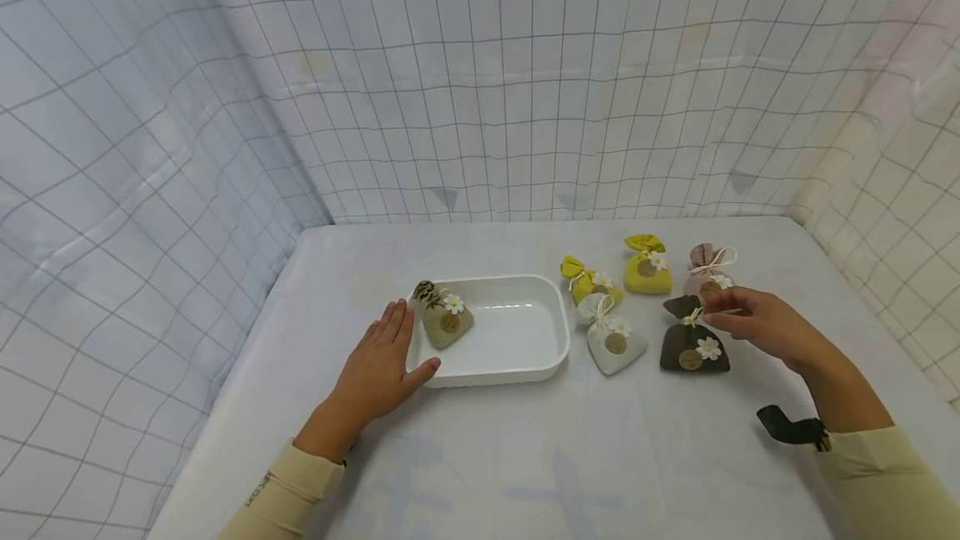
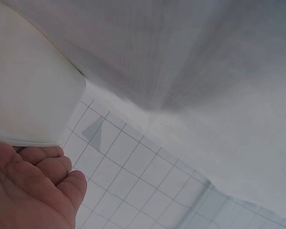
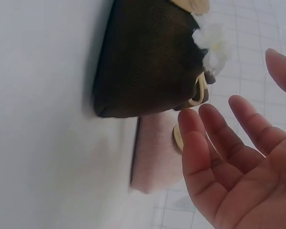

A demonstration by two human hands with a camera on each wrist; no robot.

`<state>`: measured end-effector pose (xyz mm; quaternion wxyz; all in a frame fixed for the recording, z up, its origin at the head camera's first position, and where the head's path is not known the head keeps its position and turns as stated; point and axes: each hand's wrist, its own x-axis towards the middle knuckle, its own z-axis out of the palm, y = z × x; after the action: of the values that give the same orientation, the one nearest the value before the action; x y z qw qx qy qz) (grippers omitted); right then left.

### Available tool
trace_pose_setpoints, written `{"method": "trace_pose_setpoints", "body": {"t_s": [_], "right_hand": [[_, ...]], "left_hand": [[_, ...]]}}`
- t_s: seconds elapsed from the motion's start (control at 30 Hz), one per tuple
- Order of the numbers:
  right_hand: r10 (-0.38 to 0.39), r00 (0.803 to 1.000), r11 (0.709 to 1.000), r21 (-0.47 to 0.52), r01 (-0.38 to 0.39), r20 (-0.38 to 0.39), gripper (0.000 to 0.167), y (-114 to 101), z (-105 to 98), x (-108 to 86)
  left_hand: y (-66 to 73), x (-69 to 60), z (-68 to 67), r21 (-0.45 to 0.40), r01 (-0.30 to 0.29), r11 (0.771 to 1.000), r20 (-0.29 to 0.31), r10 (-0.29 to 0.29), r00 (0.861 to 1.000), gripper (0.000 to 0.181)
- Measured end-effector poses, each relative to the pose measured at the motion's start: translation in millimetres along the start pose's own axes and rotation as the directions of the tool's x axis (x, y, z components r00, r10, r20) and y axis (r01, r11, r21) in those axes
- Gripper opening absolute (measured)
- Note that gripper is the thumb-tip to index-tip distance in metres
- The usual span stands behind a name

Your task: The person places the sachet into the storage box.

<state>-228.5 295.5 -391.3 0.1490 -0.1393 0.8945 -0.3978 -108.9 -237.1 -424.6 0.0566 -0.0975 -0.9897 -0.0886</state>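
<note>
My left hand (image 1: 378,369) rests against the left side of a white tray (image 1: 525,375), fingers extended along its rim. In the left wrist view, the fingertips (image 2: 55,167) lie at the tray's edge. Inside the tray, at its left end, lies an olive-beige sachet (image 1: 442,332) with a white flower and a round tag. My right hand (image 1: 772,325) hovers beside the tied neck of a dark brown sachet (image 1: 677,348). From the right wrist, its fingers look spread and relaxed around nothing, close to the brown sachet's cord (image 3: 199,90).
Behind the brown sachet is a pink sachet (image 1: 701,261). Two yellow sachets (image 1: 648,277) and a pale grey-white sachet (image 1: 615,348) lie between it and the tray. White cloth covers the table (image 1: 480,457); gridded fabric walls (image 1: 510,107) enclose its back and sides.
</note>
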Motion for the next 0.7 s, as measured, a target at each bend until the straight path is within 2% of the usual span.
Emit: {"method": "trace_pose_setpoints", "body": {"t_s": [0.2,0.47,0.7], "right_hand": [[0.046,0.999,0.998,0.044,-0.047,0.02,0.051,13,1,-2.3],[0.116,0.99,0.99,0.074,-0.122,0.084,0.059,23,6,-4.7],[0.129,0.985,0.985,0.098,-0.14,0.117,0.061,27,9,-7.5]], "left_hand": [[0.1,0.1,-0.4,-0.003,-0.001,1.0,-0.002,0.001,1.0,0.095],[0.6,-0.5,-0.3,-0.001,-0.006,1.0,-0.003,0.006,1.0,0.096],[1.7,0.2,-2.7,0.0,-0.007,1.0,-0.002,0.007,1.0,0.096]]}}
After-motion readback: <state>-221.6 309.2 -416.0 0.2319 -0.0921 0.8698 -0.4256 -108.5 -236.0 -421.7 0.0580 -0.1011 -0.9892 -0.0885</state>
